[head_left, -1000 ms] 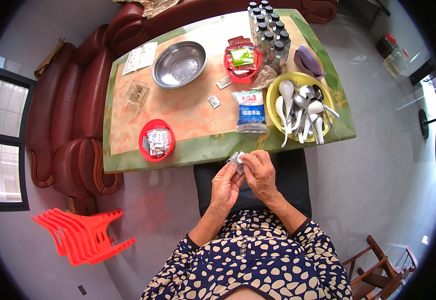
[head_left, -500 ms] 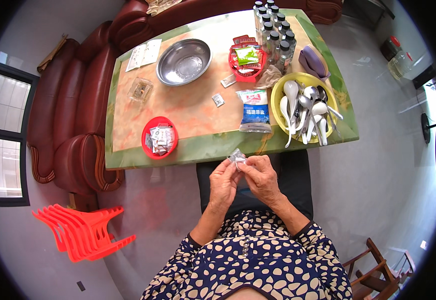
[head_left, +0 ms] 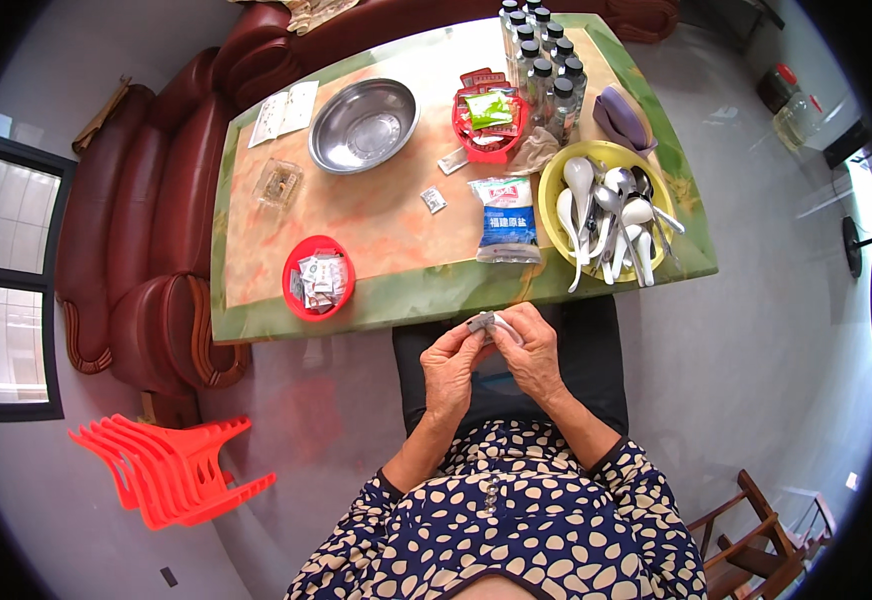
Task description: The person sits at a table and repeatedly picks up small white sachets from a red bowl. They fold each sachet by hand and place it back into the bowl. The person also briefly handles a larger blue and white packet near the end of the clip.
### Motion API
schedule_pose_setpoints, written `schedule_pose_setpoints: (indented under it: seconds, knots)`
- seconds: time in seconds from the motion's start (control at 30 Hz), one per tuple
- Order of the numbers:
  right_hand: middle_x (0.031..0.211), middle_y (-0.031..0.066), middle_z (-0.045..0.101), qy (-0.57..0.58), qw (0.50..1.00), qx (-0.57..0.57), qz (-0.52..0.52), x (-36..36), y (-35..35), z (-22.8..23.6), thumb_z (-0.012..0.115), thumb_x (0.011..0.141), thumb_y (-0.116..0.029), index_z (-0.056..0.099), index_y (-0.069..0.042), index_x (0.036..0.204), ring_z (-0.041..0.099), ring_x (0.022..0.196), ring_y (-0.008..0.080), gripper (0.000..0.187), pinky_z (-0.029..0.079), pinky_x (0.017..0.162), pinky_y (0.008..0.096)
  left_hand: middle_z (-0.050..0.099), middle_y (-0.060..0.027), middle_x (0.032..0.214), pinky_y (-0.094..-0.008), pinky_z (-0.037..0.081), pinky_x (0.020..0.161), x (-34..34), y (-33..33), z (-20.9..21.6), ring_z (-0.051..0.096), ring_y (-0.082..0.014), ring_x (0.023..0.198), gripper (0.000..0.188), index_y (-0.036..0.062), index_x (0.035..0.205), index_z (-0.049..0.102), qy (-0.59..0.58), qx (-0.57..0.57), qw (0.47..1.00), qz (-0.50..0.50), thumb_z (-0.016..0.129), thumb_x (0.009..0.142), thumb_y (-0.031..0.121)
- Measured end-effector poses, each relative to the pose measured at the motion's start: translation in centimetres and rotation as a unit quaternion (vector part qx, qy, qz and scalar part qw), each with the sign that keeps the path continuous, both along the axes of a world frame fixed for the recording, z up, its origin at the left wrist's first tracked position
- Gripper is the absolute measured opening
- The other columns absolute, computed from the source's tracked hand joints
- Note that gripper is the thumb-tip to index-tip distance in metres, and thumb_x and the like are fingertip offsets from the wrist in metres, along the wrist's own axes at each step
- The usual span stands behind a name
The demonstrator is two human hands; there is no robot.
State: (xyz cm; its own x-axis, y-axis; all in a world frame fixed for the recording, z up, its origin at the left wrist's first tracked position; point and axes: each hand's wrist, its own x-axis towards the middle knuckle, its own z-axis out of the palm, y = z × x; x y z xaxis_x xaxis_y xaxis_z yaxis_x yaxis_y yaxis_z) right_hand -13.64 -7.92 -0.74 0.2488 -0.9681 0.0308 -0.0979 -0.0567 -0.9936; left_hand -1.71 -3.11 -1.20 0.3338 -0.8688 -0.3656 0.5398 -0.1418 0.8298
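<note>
In front of the table's near edge, both my hands pinch a small white-and-grey packet (head_left: 481,322). My left hand (head_left: 449,368) grips its grey end between thumb and fingertips. My right hand (head_left: 530,352) is closed on the whitish part, which bends out beside the thumb. The fingers cover much of the packet, so its contents are hidden. Similar small sachets fill a red bowl (head_left: 288,285) left of my hands. A blue-and-white plastic bag (head_left: 508,225) lies just beyond my hands, and a yellow basin (head_left: 554,180) of spoons stands to its right.
A steel bowl (head_left: 331,150), a clear plastic tray (head_left: 279,184) and a loose sachet (head_left: 434,200) rest on the green-edged table (head_left: 396,318). Farther back are a red basket (head_left: 494,155) of packets and several black-capped bottles (head_left: 562,105). A red plastic chair (head_left: 171,470) is at the left.
The packet has turned between my fingers: its shiny, crinkled look has given way to a flat grey end and a white part. My hands have stayed in nearly the same place.
</note>
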Motion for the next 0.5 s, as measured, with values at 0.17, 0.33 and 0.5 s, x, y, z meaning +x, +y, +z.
schedule_pose_setpoints:
  seconds: [0.17, 0.33, 0.5]
  knots:
    - [0.087, 0.0084, 0.059, 0.115, 0.965, -0.225, -0.062, -0.2, -0.5, 0.2, 0.069, 0.074, 0.002, 0.068, -0.001, 0.099, 0.057, 0.081, 0.0237, 0.026, 0.049, 0.067, 0.0321, 0.062, -0.0118, 0.116, -0.0324, 0.054, 0.087, 0.2, -0.1, -0.2, 0.063, -0.019, 0.099, 0.033, -0.0019, 0.126, 0.052, 0.097, 0.04, 0.994, 0.029, 0.056, 0.097, 0.012]
    - [0.092, 0.0077, 0.059, 0.171, 0.916, -0.363, -0.014, 0.6, 0.2, 0.6, 0.07, 0.068, 0.001, 0.068, -0.001, 0.1, 0.056, 0.08, 0.0261, 0.032, 0.05, 0.066, 0.0336, 0.056, -0.0189, 0.126, -0.0345, 0.045, 0.101, -0.2, -0.7, 1.9, 0.055, -0.0235, 0.117, 0.035, -0.0067, 0.127, 0.048, 0.199, -0.014, 0.98, -0.016, 0.047, 0.1, 0.015]
    - [0.098, 0.0096, 0.059, 0.215, 0.924, -0.316, -0.017, -0.1, 0.1, 0.2, 0.067, 0.071, -0.004, 0.065, 0.001, 0.111, 0.058, 0.086, 0.026, 0.04, 0.05, 0.07, 0.0349, 0.052, -0.0223, 0.131, -0.0376, 0.045, 0.103, 0.4, -0.2, 1.6, 0.055, -0.0261, 0.119, 0.037, -0.009, 0.131, 0.044, 0.188, -0.011, 0.982, -0.009, 0.046, 0.1, 0.011]
